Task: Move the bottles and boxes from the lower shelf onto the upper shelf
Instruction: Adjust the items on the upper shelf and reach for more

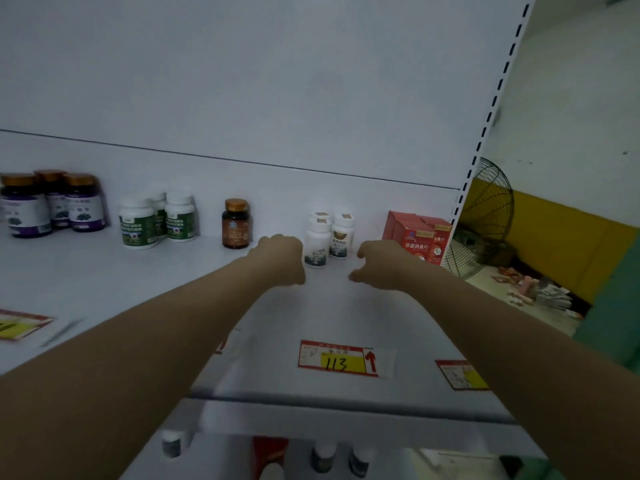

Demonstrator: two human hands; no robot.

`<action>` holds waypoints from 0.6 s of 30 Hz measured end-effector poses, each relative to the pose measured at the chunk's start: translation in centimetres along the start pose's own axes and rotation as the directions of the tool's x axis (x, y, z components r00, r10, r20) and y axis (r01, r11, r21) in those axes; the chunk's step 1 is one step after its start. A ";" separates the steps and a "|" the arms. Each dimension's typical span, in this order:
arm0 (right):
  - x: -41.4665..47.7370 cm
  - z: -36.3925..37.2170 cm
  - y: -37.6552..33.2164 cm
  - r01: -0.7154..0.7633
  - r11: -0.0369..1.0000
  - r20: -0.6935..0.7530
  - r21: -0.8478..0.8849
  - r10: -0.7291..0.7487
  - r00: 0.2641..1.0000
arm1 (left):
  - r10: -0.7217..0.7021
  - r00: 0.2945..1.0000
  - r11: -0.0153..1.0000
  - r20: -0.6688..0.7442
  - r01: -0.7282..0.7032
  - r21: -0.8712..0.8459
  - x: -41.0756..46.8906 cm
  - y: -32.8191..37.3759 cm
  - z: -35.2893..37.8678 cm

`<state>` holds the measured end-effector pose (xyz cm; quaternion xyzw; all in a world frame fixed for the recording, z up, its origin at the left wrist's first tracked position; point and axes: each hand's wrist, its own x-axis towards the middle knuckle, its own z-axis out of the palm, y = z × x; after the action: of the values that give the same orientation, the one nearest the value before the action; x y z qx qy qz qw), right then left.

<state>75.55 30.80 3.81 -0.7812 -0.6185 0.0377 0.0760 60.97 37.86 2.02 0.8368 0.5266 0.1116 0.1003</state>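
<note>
Both my arms reach onto the upper shelf [104, 271]. My left hand [280, 259] is seen from behind with its fingers curled; it sits right beside the front bottle of three white bottles [317, 244], and I cannot tell if it touches it. My right hand [377, 266] hovers just right of those bottles, thumb and fingers apart, nothing in it. Red boxes [419, 237] stand behind it. Under the shelf edge, blurred on the lower shelf, are a white-capped bottle [171, 445], a red box [270, 452] and two more bottles [323, 457].
Further left on the upper shelf stand a brown bottle [236, 224], green-labelled white bottles [136, 225] and purple-labelled bottles [24, 207]. A price tag reading 113 [334, 358] lies near the shelf front. Past the slotted upright [485, 133], a fan [485, 216] and litter are on the floor.
</note>
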 end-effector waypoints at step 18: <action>-16.8 0.2 -10.3 0.011 0.985 -0.116 -0.170 -0.031 0.993 | 0.243 0.956 0.970 -0.163 -0.235 0.066 -20.6 -7.4 -6.0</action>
<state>61.69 16.80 4.77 -0.7791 -0.6221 -0.0620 0.0462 44.24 22.72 3.93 0.8837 0.4307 0.1820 0.0217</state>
